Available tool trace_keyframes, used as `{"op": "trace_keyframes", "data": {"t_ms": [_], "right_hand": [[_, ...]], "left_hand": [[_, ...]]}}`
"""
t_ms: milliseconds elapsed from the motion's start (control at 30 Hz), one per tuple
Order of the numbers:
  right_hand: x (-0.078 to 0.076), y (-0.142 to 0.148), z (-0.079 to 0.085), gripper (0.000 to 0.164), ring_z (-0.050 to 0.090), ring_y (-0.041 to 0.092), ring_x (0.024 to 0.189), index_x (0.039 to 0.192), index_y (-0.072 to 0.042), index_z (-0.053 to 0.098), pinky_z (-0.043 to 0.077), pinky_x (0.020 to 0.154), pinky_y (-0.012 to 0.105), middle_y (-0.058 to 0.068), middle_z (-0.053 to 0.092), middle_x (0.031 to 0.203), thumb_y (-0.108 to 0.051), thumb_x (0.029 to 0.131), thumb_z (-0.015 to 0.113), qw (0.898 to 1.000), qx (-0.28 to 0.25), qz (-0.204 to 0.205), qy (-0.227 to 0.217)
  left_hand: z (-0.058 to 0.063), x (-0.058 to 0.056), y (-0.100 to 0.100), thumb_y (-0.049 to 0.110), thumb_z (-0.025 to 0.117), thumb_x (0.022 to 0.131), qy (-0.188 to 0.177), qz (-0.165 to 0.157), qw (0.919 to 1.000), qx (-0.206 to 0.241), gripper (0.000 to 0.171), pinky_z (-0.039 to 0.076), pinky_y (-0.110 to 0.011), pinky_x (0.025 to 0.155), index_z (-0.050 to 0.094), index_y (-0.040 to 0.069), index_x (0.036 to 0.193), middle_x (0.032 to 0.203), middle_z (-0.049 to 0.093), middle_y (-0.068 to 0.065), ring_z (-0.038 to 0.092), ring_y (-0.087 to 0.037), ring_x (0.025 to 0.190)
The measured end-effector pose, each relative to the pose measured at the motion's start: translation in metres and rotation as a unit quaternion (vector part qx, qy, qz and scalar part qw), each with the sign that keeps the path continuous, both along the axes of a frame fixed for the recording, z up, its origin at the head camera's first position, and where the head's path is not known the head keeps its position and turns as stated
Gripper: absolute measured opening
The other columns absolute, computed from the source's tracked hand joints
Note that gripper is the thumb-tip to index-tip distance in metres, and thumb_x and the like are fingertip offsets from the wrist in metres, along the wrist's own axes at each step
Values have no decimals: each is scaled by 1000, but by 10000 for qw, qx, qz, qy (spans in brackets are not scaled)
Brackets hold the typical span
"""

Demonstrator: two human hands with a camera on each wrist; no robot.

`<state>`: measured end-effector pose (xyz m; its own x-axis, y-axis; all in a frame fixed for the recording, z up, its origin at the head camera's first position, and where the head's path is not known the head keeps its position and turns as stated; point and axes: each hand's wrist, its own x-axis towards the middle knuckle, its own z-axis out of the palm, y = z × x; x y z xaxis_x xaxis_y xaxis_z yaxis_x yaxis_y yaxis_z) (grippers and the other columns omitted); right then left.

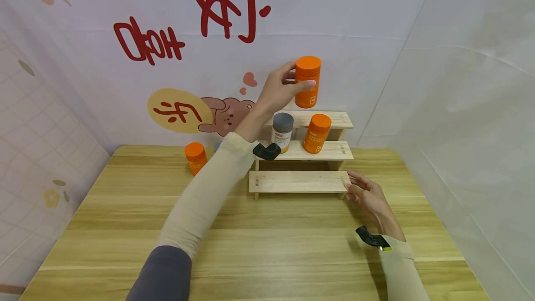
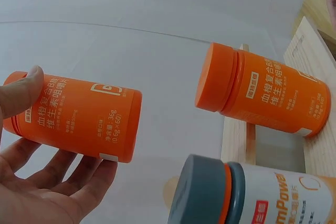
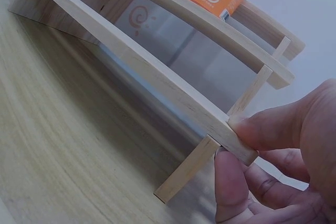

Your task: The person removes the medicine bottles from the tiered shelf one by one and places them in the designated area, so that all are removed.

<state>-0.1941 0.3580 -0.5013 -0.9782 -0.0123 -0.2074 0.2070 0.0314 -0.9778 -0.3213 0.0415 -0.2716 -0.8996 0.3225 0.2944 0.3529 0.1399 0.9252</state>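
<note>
My left hand (image 1: 279,88) grips an orange supplement bottle (image 1: 307,82) in the air, above the top step of a three-step wooden rack (image 1: 296,182). In the left wrist view, the thumb lies across the lid end of this bottle (image 2: 79,116) and the fingers curl beneath it. On the middle step stand a grey-lidded white bottle (image 1: 282,133) and a second orange bottle (image 1: 317,134). Down at the right, my right hand (image 1: 369,199) pinches the right end of the lowest board (image 3: 231,140), thumb on one face and fingers on the other.
Left of the rack, another orange bottle (image 1: 195,158) stands on the wood-grain table (image 1: 284,250). A greyish lid (image 1: 217,145) beside it is mostly hidden by my left sleeve. A printed white cloth (image 1: 351,27) hangs right behind the rack.
</note>
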Motion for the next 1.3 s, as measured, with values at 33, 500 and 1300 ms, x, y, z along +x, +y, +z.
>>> {"op": "trace_keyframes", "data": {"t_ms": [33,500,1300], "right_hand": [[0,0,0,67,61,3,97,160,-4,32,56,82,19,-7,59,120,-13,102,64,10000,-10,-9,-1],[3,-2,1,65,62,3,98,160,-3,32,56,83,19,-8,59,118,-11,103,62,10000,79,-10,-1],[9,-4,1,67,61,4,99,160,-5,32,57,83,20,-6,58,119,-12,102,64,10000,41,-55,-25]], "left_hand": [[0,1,-2,35,75,94,18,-9,10000,2,59,52,-36,104,53,27,149,142,60,-1,58,-20,124],[-6,21,-34,33,75,94,12,1,9996,289,59,50,-43,106,53,29,149,140,61,-2,60,-22,121],[-35,42,-91,19,72,97,124,37,9968,792,51,49,-47,111,57,17,146,137,63,-10,63,-28,119]]}}
